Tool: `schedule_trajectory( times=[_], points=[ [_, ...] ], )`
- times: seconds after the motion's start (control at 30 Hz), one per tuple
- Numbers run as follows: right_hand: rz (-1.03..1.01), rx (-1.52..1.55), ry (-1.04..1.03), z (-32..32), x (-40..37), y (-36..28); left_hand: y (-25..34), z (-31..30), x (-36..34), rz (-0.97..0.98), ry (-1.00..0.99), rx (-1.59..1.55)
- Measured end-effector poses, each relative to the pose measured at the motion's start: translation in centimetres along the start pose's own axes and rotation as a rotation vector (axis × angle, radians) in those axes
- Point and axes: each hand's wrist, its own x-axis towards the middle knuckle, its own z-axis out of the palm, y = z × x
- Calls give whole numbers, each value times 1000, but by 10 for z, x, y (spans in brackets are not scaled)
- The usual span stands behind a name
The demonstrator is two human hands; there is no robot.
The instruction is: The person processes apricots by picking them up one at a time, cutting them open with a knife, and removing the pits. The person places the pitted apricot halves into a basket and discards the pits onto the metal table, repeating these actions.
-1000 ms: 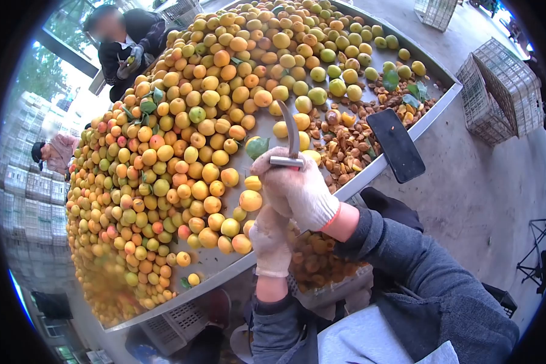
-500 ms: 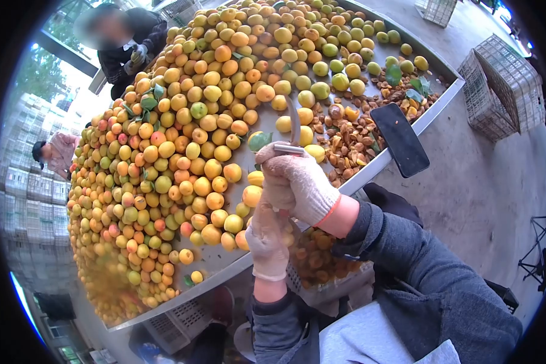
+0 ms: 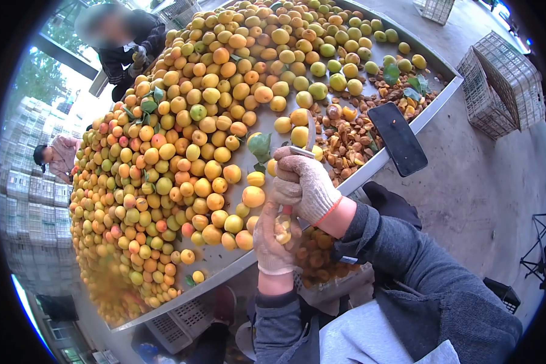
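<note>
My right hand (image 3: 306, 185), in a whitish knit glove with an orange cuff edge, is closed around a knife. The knife's curved blade (image 3: 310, 130) points up and away from me, over the table's near edge. A red bit, perhaps the handle's end, shows below the fist. Just beneath, my left hand (image 3: 272, 246), also gloved, is closed on a cut apricot (image 3: 283, 232) with yellow flesh showing. Whole apricots (image 3: 253, 196) lie close by on the metal table (image 3: 224, 265), heaped high toward the far side. A green leaf (image 3: 259, 145) rests left of the blade.
Apricot pits and scraps (image 3: 349, 142) are piled at the table's right corner. A black phone (image 3: 397, 138) lies on the rim. Below my hands stands a crate of apricot pieces (image 3: 315, 261). Plastic crates (image 3: 503, 85) stand at right. Two people (image 3: 118, 45) are across the table.
My hands have shifted slightly right and down. The left hand has turned, so the cut apricot now shows in it. The knife blade has tilted and dropped lower.
</note>
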Motion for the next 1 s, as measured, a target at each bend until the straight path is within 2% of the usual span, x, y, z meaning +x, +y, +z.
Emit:
schedule_trajectory(
  times=[0.07, 0.13, 0.27, 0.43, 0.5, 0.53, 0.57, 0.63, 0.67, 0.7, 0.77, 0.87, 1.0],
  points=[
    [9, -2, -21, -4, 2, 0, -1, 4, -2, -40, 1, -17],
    [17, 1, -41, -5, 2, 0, -4, 9, -6, 11, 94, 121],
    [45, 111, -78, -6, 6, 2, -8, 9, -3, 47, 83, 74],
    [48, 212, -147, 3, 8, -6, 3, 0, 12, -585, 169, -561],
    [-222, -266, -82, 14, 5, -25, 6, -6, 17, -829, 202, -822],
    [-207, -510, -52, 16, -7, -36, 6, -9, 19, -951, 221, -954],
    [-204, -515, -61, 13, -6, -31, 0, -14, 17, -946, 230, -957],
    [-439, -1246, -360, 4, -10, -14, -14, -21, 13, -660, 120, -779],
    [-403, -1401, -364, 0, -21, -8, -15, -18, 14, -549, 132, -678],
    [-383, -1553, -450, 0, -26, -3, -22, -16, 12, -551, 132, -677],
    [-450, -1852, -457, -4, -27, 5, -46, -8, 4, -437, 157, -566],
    [-382, -1965, -442, 3, -30, 4, -51, -12, 5, -513, 140, -760],
    [-395, -1933, -403, 5, -28, 10, -27, -25, 12, -705, 46, -1158]
  ],
)
